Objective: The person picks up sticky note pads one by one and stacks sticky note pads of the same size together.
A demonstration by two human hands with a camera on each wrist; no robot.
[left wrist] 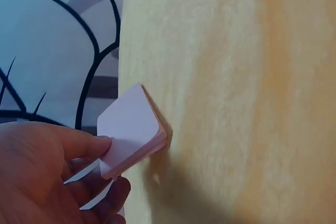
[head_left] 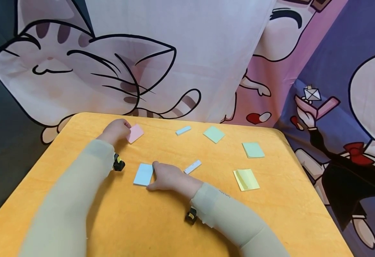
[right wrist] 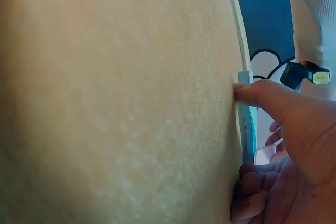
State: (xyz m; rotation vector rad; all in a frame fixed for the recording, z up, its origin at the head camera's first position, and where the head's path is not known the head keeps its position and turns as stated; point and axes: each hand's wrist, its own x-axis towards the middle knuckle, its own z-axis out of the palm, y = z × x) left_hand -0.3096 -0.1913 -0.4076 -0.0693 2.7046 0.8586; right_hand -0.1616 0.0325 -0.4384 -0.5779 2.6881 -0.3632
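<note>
Pinching the pink pad by its edge with the left hand, beyond the blue pad. Gripping that pad's right side with the half-spread right hand.

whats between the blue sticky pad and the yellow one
The head view shows the right hand and wrist, a narrow pale strip beyond them, then bare table before the yellow pad.

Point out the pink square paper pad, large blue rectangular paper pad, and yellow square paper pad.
Pink square paper pad (left wrist: 128, 127): left wrist view, middle of broad face.
Large blue rectangular paper pad (head_left: 143, 174): head view, middle of top face.
Yellow square paper pad (head_left: 247, 179): head view, middle of top face.
</note>
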